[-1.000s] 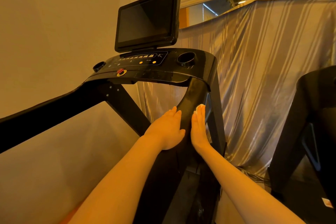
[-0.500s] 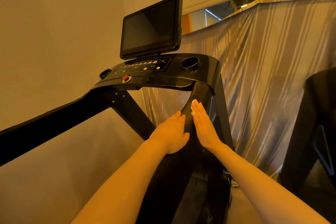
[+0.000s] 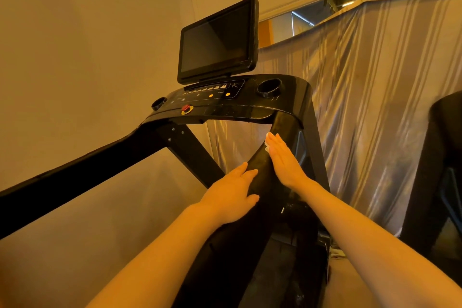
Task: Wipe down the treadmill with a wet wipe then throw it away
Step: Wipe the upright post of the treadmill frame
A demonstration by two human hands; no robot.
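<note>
The black treadmill [image 3: 225, 110] fills the middle of the view, with a dark screen on top and a console with a red stop button. My right hand [image 3: 283, 161] lies flat with straight fingers on the right handrail, just below the console. It presses a white wet wipe [image 3: 268, 141] against the rail; only a small edge of the wipe shows past the fingertips. My left hand [image 3: 231, 194] rests on the same handrail lower down, fingers relaxed, holding nothing.
A striped grey curtain [image 3: 362, 97] hangs behind and to the right of the treadmill. A second dark machine [image 3: 440, 182] stands at the right edge. A plain wall [image 3: 75, 57] is on the left, beyond the left handrail [image 3: 75, 172].
My right hand has slid up the right handrail with the wipe under it, toward the console. My left hand stayed at about the same place on the rail.
</note>
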